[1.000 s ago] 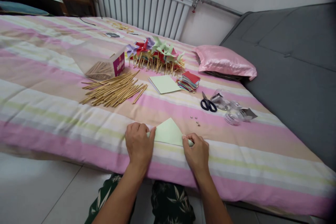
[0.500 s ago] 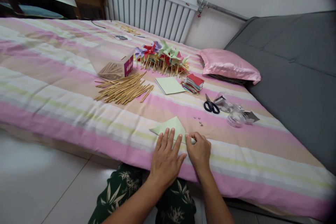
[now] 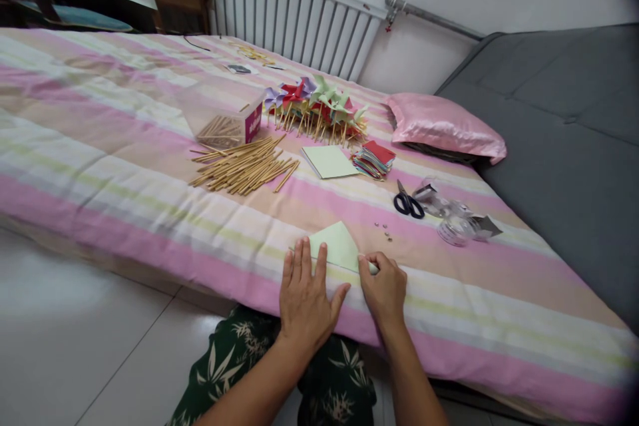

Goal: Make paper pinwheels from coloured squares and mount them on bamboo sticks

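Nearest the camera, the person's left hand (image 3: 305,296) lies flat with fingers spread, pressing the near edge of a pale green folded paper triangle (image 3: 338,246) against the pink-and-cream striped bed cover (image 3: 150,226). The right hand (image 3: 384,289) has its grip closed to a narrow pinch on the triangle's right corner. The paper sits at the near edge of the bed, just in front of the person. It looks thin, light and easily creased, and on the soft bedding it would likely slide or buckle, so flat pressure along the fold and a pinch at a corner seem the safest holds.

Just beyond lie a few tiny silver pins (image 3: 385,233), then black-handled scissors (image 3: 408,203) beside crumpled clear plastic packaging (image 3: 456,219). Farther off are a flat pale green paper square (image 3: 329,161), a stack of coloured paper squares (image 3: 374,158), a heap of wooden sticks (image 3: 244,166), and finished paper pinwheels (image 3: 319,106).
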Demonstrator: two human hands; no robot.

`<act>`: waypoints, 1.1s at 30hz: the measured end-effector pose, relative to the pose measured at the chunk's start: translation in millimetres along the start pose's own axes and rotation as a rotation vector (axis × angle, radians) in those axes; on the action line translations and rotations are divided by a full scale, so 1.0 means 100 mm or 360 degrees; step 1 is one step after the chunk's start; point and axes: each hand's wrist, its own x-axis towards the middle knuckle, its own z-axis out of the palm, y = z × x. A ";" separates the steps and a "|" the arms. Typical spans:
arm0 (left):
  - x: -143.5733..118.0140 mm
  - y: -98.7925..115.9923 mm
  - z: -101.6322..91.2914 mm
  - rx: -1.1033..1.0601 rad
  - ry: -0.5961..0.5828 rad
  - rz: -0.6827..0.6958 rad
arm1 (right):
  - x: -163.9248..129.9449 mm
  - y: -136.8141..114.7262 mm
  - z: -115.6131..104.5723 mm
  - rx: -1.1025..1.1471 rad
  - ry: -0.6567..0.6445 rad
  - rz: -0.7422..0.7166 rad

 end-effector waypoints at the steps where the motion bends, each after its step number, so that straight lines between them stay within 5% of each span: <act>1: 0.00 -0.01 0.00 0.0012 -0.0002 -0.0008 | 0.00 0.00 0.00 -0.0001 0.0001 0.0001; 15: 0.04 -0.01 0.00 0.0033 -0.0010 -0.0098 | -0.04 0.05 -0.01 0.0037 0.0045 -0.0035; 21: 0.13 0.11 0.10 0.0068 0.0058 -0.0298 | -0.11 0.11 -0.02 0.0007 0.0208 0.0016; 33: 0.17 0.18 0.15 0.0093 0.0052 -0.0350 | -0.27 0.30 -0.07 0.0137 0.0401 0.0008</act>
